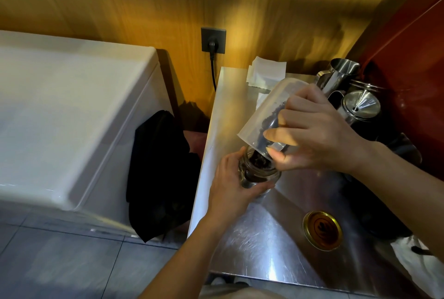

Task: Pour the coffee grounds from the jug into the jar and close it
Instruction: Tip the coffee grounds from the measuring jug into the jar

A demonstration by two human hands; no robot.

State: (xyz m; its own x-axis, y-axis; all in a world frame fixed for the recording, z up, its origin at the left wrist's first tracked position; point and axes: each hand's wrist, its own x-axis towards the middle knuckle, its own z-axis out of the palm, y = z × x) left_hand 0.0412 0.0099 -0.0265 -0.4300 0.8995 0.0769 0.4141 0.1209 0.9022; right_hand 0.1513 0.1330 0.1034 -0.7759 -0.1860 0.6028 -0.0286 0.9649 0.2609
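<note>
Steel worktop (264,245) carries the jar (260,173), gripped by the left hand (230,188), while the right hand (312,130), fingers closed around the tilted jug (264,116), pours grounds (269,118) in; next, I think, comes emptying it, then fitting the lid (322,230).

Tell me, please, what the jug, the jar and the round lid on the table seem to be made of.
Jug: probably plastic, translucent and milky, since the dark grounds show through its wall.
Jar: likely clear glass, glossy, with its contents plainly visible.
Lid: seemingly metal with a shiny golden finish and a bright rim.
Table: looks like brushed steel, with fine scratches and reflections.
</note>
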